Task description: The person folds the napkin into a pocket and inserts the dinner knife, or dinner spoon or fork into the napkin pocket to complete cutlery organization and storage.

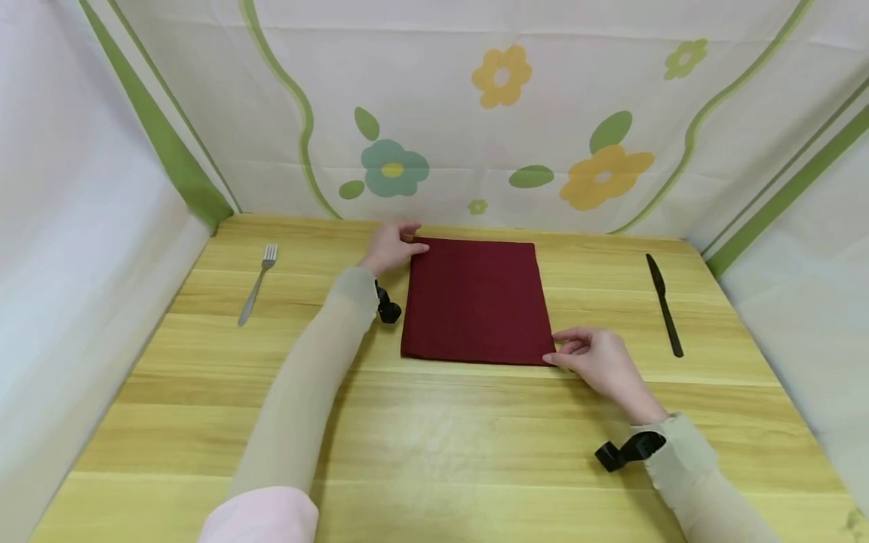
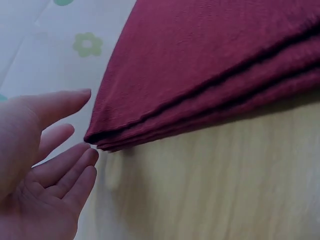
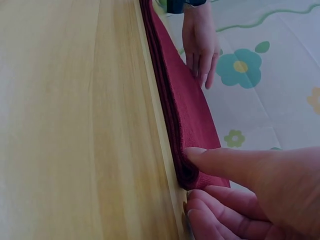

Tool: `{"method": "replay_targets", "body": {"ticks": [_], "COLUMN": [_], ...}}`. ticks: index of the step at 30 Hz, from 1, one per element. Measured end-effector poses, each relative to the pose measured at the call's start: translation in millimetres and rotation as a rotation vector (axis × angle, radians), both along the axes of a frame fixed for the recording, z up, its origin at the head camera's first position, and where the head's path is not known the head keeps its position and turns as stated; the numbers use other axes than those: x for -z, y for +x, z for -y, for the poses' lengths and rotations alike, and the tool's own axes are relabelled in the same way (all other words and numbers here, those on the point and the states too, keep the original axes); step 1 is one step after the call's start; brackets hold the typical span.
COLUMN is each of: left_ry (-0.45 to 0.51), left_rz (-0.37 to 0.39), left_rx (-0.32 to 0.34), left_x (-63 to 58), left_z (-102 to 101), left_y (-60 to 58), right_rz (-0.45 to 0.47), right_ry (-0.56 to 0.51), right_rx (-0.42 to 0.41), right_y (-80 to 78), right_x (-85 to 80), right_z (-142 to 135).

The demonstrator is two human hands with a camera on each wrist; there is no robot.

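Observation:
A dark red cloth napkin (image 1: pixel 478 302), folded into a layered square, lies flat on the table. At its far left corner is my left hand (image 1: pixel 391 247), the thumb and fingers spread apart around that corner. In the left wrist view the fingertips (image 2: pixel 89 156) come right up to the napkin's layered corner (image 2: pixel 150 100), and the thumb stays apart from the fingers. My right hand (image 1: pixel 600 362) pinches the near right corner. Seen from the right wrist, its thumb (image 3: pixel 220 159) lies on the folded edge, with the other fingers curled below the corner.
A silver fork (image 1: pixel 259 283) lies on the left of the wooden table (image 1: pixel 434 452), and a black knife (image 1: pixel 665 305) on the right. White cloth with printed flowers (image 1: pixel 434 90) hangs behind the table's far edge and along both sides.

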State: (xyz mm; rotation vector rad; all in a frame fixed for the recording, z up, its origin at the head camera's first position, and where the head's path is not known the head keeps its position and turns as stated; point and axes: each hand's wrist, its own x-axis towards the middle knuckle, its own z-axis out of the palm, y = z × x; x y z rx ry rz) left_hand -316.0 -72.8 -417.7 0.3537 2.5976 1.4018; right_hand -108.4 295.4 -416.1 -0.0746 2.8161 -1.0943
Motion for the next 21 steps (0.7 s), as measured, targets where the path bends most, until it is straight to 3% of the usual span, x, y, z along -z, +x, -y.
{"method": "replay_targets", "body": {"ticks": [11, 21], "left_ry": [-0.087, -0.093], "left_rz": [-0.001, 0.008], "left_rx": [0.016, 0.036], "left_x": [-1.9, -1.4], "left_z": [-6.1, 1.5], "left_y": [4.4, 5.2], "right_rz": [0.009, 0.042], "right_ry": [0.038, 0.074], "right_rx": [0.005, -0.006], "right_y": [0.5, -1.5], "right_x": [-0.9, -1.9], "right_z": [-2.6, -3.2]}}
